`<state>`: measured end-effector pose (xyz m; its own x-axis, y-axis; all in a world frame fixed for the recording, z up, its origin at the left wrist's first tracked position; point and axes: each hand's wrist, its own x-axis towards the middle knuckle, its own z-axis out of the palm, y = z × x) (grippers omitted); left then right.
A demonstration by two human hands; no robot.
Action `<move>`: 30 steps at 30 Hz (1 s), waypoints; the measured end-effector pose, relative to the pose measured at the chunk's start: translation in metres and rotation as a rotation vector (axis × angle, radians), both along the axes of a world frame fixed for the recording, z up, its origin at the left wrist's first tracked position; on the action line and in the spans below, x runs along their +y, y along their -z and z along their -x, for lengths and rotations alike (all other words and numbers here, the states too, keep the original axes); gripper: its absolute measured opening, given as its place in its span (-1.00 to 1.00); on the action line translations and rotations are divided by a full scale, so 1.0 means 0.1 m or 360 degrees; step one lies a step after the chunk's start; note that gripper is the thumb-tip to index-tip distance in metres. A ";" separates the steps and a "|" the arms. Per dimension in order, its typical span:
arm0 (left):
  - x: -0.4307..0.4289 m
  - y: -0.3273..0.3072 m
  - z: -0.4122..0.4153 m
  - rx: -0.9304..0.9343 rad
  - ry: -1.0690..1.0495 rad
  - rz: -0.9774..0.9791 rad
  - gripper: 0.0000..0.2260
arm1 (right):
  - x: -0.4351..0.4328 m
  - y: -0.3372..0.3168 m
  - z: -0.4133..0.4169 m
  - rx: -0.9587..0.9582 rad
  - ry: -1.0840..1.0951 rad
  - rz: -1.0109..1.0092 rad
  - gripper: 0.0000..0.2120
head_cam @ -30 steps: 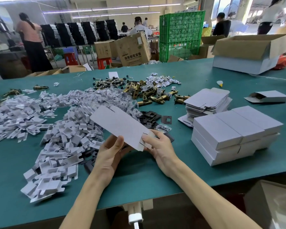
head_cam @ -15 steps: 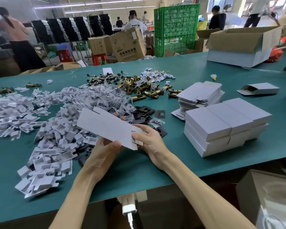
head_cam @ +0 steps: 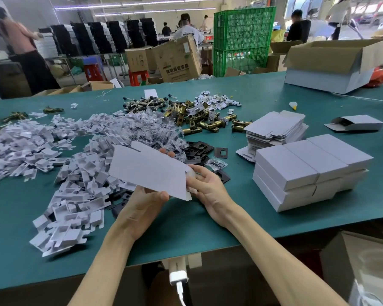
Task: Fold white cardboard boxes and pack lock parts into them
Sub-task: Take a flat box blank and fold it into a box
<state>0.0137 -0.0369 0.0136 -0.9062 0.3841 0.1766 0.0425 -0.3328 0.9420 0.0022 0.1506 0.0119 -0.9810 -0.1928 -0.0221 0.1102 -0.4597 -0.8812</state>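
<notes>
Several closed white cardboard boxes (head_cam: 307, 171) stand stacked in two layers on the green table (head_cam: 186, 230) to the right, so part of the job looks done. Just behind them sits a pile of flat white box blanks (head_cam: 276, 129), which suggests much folding is left.

One flat white cardboard blank (head_cam: 150, 171) is held above the table in front of the person, tilted, unfolded and empty. The left hand (head_cam: 142, 206) grasps it with the thumb on the near face and the fingers behind. The right hand (head_cam: 206, 184) pinches the small flap at its right end, probably to begin opening it. Nothing has been packed into this one yet.

The card is matt, smooth and thin, with slotted tabs along its edges. Beyond it lie shiny brass cylindrical latch parts (head_cam: 208, 123), flat black metal plates (head_cam: 200, 150) with cut-outs, crinkled clear plastic bags (head_cam: 150, 129) and a broad heap of small folded white card inserts (head_cam: 75, 186).
</notes>
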 end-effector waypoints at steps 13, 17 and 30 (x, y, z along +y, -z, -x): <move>0.06 0.01 0.01 -0.0104 -0.0184 -0.0079 -0.14 | -0.05 0.11 0.03 0.0133 0.0072 -0.0237 -0.56; 0.07 0.02 0.02 -0.0231 -0.0393 -0.0167 -0.13 | -0.05 0.10 0.01 0.0195 0.0116 -0.0376 -0.58; 0.07 0.10 0.11 -0.0404 -0.0644 -0.0252 -0.85 | -0.05 0.14 0.04 0.0175 0.0019 -0.0340 -0.75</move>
<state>0.0030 -0.0298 0.0037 -0.9989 -0.0207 -0.0411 -0.0262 -0.4769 0.8785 -0.0019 0.1459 -0.0017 -0.9819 -0.1839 0.0461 0.0039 -0.2625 -0.9649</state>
